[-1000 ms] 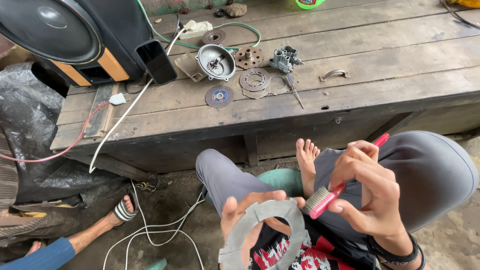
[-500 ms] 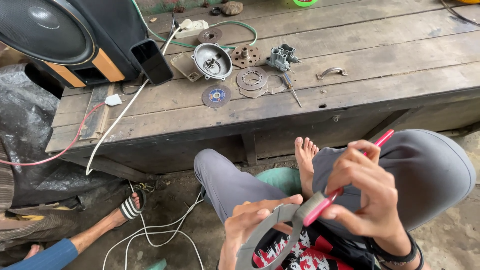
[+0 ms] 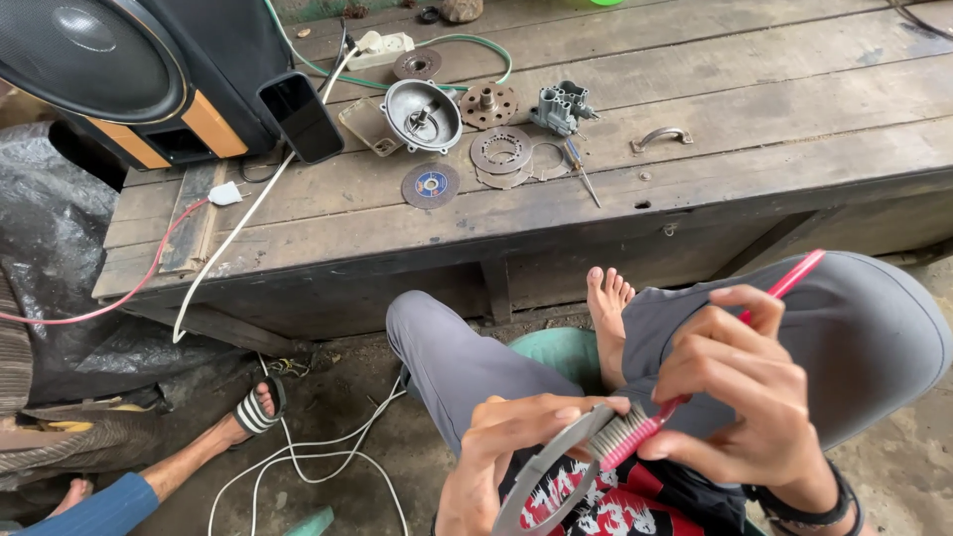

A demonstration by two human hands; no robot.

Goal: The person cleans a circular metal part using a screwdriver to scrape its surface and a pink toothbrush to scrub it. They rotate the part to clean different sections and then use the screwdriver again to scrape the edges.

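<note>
Dirt floor (image 3: pixel 338 417) below, strewn with white cables (image 3: pixel 328 452); across the top, a long weathered plank counter (image 3: pixel 754 109). At the counter's left end, a big black speaker box (image 3: pixel 149 69) with orange trim, a dark phone (image 3: pixel 301 117) leaning against it. Black plastic sheeting (image 3: pixel 60 268) bunched to the left of the counter. Near the counter's middle, a round metal housing cover (image 3: pixel 422 116), flat perforated discs (image 3: pixel 501 151), a small grey cutting disc (image 3: pixel 430 185), a cast metal part (image 3: pixel 561 107), a screwdriver (image 3: pixel 581 179) and a curved metal handle (image 3: pixel 661 136), all lying apart. White power strip (image 3: pixel 382 45) further back. Another person's sandalled foot (image 3: pixel 253 409) at lower left.

Close to the camera, over grey-trousered knees: left hand (image 3: pixel 496 457) with fingers wrapped round a thin grey metal ring (image 3: pixel 556 467), held tilted at the bottom edge. Right hand (image 3: pixel 740 407) with fingers pinched tight on a red toothbrush (image 3: pixel 685 397), its bristles pressed against the ring's upper rim, its handle slanting up to the right.
</note>
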